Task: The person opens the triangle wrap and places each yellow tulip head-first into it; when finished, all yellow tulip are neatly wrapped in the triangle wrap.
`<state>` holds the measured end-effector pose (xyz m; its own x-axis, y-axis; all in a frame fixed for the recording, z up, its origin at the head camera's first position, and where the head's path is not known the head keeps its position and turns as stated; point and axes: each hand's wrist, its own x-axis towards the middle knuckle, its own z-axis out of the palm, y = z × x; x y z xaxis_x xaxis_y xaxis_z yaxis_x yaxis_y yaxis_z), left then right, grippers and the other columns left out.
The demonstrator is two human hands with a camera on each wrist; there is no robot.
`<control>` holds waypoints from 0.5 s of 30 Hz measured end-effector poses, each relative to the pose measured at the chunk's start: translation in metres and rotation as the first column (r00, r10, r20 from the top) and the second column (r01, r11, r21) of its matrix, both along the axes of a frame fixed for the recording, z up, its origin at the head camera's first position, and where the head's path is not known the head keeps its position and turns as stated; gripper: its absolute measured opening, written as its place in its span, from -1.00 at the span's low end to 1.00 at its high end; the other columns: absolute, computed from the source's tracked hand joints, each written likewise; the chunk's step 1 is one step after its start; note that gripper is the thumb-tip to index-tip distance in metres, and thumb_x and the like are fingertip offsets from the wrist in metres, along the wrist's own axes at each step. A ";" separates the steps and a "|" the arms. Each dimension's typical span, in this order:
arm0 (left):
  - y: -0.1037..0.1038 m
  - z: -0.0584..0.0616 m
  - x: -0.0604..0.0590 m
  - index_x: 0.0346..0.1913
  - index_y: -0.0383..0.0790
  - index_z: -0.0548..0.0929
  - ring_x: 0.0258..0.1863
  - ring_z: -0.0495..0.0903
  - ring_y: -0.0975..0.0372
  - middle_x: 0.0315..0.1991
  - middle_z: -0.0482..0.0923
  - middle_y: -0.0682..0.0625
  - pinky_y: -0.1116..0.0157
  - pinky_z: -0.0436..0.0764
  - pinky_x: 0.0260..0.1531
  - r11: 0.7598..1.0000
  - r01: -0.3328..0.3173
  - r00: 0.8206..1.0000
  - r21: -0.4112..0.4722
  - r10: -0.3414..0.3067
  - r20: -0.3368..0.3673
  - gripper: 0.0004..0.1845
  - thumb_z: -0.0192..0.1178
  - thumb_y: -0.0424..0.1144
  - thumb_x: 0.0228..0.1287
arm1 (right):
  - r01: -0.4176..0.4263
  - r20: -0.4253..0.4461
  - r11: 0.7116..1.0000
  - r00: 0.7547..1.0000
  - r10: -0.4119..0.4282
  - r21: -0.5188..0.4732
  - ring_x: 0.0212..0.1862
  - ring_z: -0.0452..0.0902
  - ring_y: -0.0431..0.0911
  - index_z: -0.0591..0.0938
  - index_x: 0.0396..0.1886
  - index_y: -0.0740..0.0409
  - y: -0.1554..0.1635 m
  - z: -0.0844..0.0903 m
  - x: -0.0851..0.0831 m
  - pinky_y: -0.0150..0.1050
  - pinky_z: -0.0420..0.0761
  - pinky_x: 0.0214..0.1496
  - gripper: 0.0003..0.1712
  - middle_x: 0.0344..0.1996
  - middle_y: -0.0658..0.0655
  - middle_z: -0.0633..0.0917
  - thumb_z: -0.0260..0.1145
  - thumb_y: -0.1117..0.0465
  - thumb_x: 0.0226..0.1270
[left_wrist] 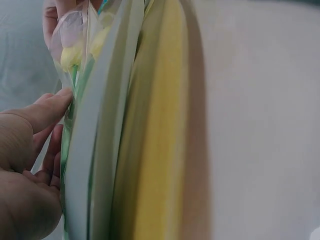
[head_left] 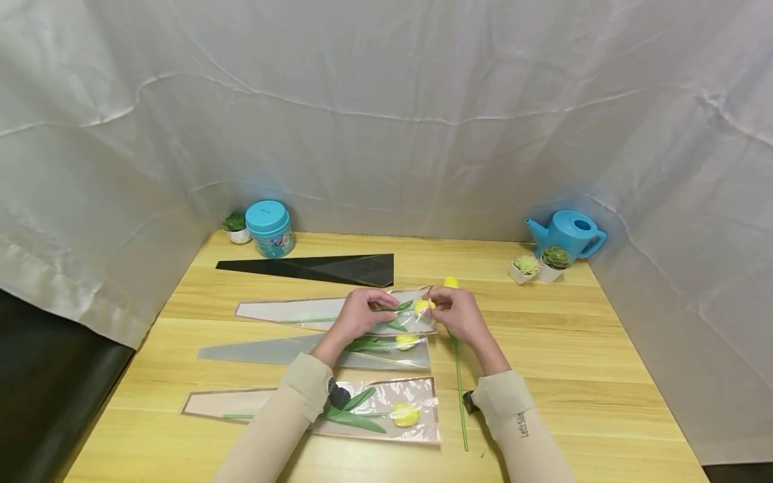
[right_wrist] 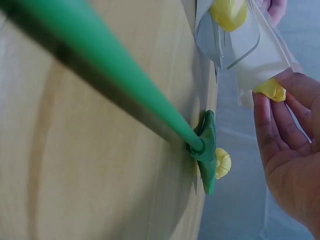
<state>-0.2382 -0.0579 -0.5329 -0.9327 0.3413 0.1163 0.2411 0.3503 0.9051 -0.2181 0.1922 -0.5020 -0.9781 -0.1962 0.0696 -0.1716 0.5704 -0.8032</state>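
Observation:
In the head view a yellow artificial tulip (head_left: 421,306) lies inside a clear-fronted flower sleeve (head_left: 260,310) with a white back. My right hand (head_left: 461,315) pinches the tulip's bloom at the sleeve's wide mouth; the right wrist view shows the yellow bloom (right_wrist: 270,90) between thumb and fingers. My left hand (head_left: 362,314) has its thumb and fingers at the tulip's green leaves, gripping the sleeve there. A loose yellow tulip (head_left: 451,282) lies beside the sleeve mouth, its stem (head_left: 460,396) running toward me under the right wrist.
Nearer me lie a grey sleeve (head_left: 260,352) and a pink-edged sleeve (head_left: 417,396), each with a yellow tulip inside. A black sleeve (head_left: 362,268) lies behind. At the back stand a blue-lidded jar (head_left: 268,228), small potted succulents (head_left: 524,268) and a blue watering can (head_left: 568,233).

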 end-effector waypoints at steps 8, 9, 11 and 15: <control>0.001 -0.003 -0.001 -0.22 -0.01 0.85 -0.29 0.70 0.34 -0.29 0.81 0.13 0.34 0.58 -0.23 1.000 -0.008 1.000 -0.017 0.008 -0.001 -0.88 0.54 -0.27 0.19 | 0.001 0.010 1.000 1.000 -0.001 0.019 -0.17 0.73 -0.07 0.78 -0.03 0.16 -0.001 -0.003 -0.001 -0.17 0.76 -0.04 -0.70 -0.10 0.17 0.82 0.56 0.30 0.23; 0.002 -0.003 -0.001 -0.23 -0.01 0.85 -0.30 0.70 0.34 -0.30 0.80 0.13 0.35 0.57 -0.24 1.000 -0.009 1.000 -0.018 0.009 -0.003 -0.88 0.53 -0.27 0.19 | 0.003 0.011 1.000 1.000 -0.003 0.024 -0.17 0.73 -0.07 0.78 -0.04 0.16 -0.001 -0.003 -0.001 -0.18 0.76 -0.05 -0.70 -0.11 0.16 0.82 0.56 0.30 0.23; 0.002 -0.003 0.000 -0.24 -0.01 0.85 -0.30 0.69 0.33 -0.31 0.80 0.13 0.32 0.58 -0.25 1.000 -0.013 1.000 -0.024 0.012 -0.010 -0.89 0.53 -0.27 0.19 | 0.004 0.009 0.999 1.000 -0.004 0.038 -0.18 0.72 -0.09 0.78 -0.04 0.15 -0.001 -0.005 -0.002 -0.19 0.76 -0.06 -0.70 -0.12 0.15 0.82 0.57 0.28 0.22; 0.003 -0.003 0.001 -0.20 0.00 0.85 -0.14 0.72 0.24 -0.23 0.80 0.15 0.15 0.65 -0.01 0.999 -0.024 1.000 -0.041 0.023 -0.019 -0.88 0.53 -0.21 0.21 | 0.005 0.004 0.999 1.000 -0.006 0.041 -0.18 0.72 -0.09 0.79 -0.04 0.15 -0.001 -0.005 0.000 -0.22 0.76 -0.08 -0.71 -0.11 0.14 0.81 0.57 0.27 0.22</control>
<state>-0.2374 -0.0551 -0.5356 -0.9383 0.3245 0.1199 0.2491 0.3932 0.8850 -0.2186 0.1911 -0.5066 -0.9794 -0.1935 0.0575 -0.1651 0.6042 -0.7796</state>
